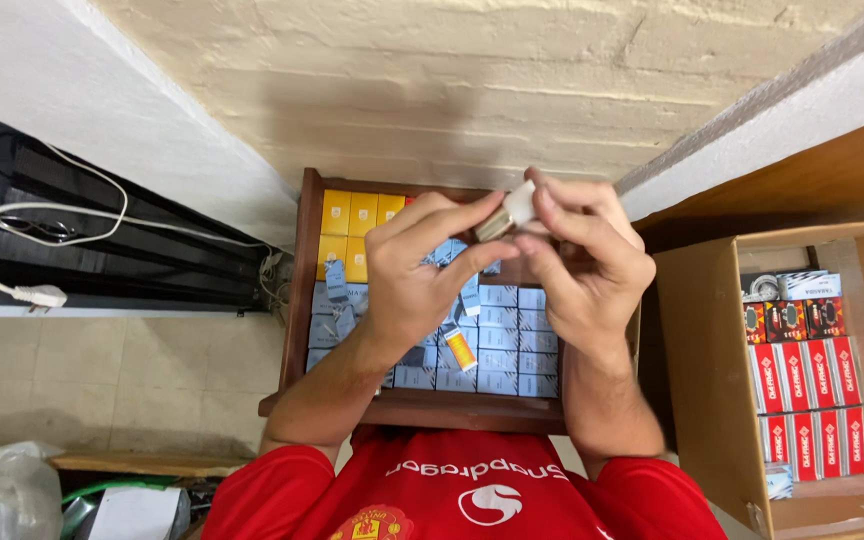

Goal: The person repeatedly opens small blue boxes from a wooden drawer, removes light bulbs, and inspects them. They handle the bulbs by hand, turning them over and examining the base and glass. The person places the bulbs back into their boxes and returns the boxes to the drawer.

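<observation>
Holding a small bulb between us, we have both hands raised over an open wooden drawer: the left hand pinches the metal base with thumb and forefinger, and the right hand closes its fingertips on the pale, rounded top. Both hands are closed on the bulb, which hangs in the air above the drawer's far end and touches nothing else. We judge it light and rigid but fragile, its smooth top likely slippery, so the safer hold looks to be the metal base, with only a gentle touch on the top. Below our wrists, the drawer is packed with rows of small blue-grey boxes, standing close together, with a block of yellow boxes in the far left corner and one orange-and-white box lying loose on top. The drawer rests in front of our red shirt. To the right stands an open cardboard carton holding red packets in tidy rows and a few darker ones behind them. To the left, a white cable with a plug trails over black strips laid along the wall. A rough cream brick wall rises ahead, the floor is pale tile, and a crumpled plastic bag lies at the lower left.
</observation>
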